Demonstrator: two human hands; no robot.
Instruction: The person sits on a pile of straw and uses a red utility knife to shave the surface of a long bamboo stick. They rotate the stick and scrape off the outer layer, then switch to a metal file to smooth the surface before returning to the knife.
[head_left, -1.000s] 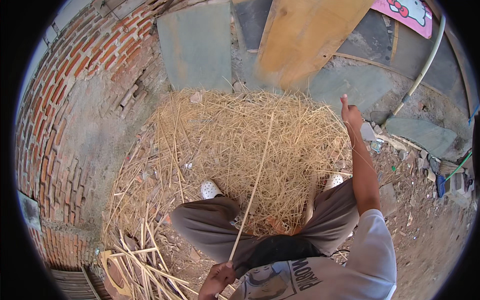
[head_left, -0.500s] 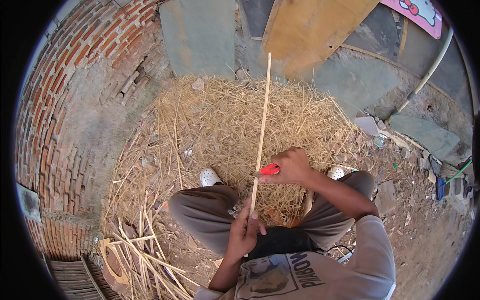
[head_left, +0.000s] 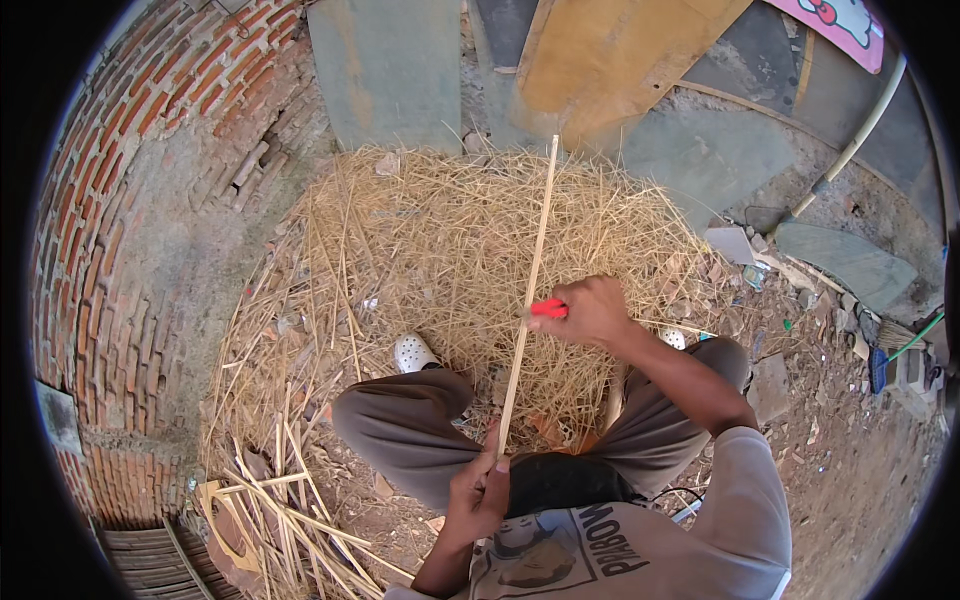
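A long, thin bamboo strip (head_left: 537, 245) slants up and away from my lap over the straw. My left hand (head_left: 480, 495) is closed round its near end, thumb pressed along it. Around the red handle of a utility knife (head_left: 549, 308) the fingers of my right hand (head_left: 595, 312) are wrapped. The knife meets the strip near its middle; its blade is too blurred to make out. Both hands are above my crossed legs.
A heap of straw-like shavings (head_left: 440, 240) covers the ground ahead. Split strips (head_left: 290, 510) lie in a pile at my lower left. A brick wall (head_left: 110, 300) stands on the left; grey and tan boards (head_left: 385, 75) lean at the back. White clogs (head_left: 415, 352) are on my feet.
My right hand and the knife have moved farther out along the strip. My left hand has drawn slightly nearer to me, and the strip's far end has come nearer and a little right.
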